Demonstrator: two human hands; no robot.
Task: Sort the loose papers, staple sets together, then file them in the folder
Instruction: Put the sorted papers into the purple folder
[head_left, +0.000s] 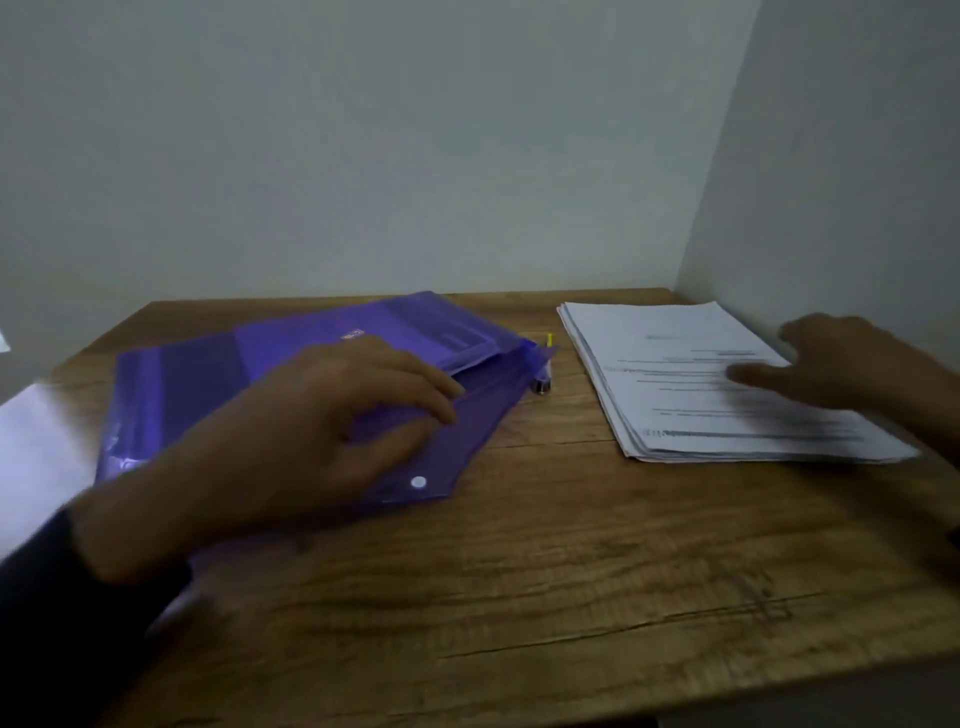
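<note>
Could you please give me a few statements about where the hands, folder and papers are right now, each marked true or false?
1. The left hand rests on the purple folder. True.
2. The folder's flap is snapped shut. False: the flap lies open, its snap button showing.
3. The stack of papers lies to the right of the folder. True.
4. The right hand holds a stapler. False: its fingers are spread over the papers, holding nothing.
5. The papers sit on a glass table. False: the table is wooden.

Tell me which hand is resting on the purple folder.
The left hand, fingers on the folder flap; the right hand is over the paper stack.
</note>
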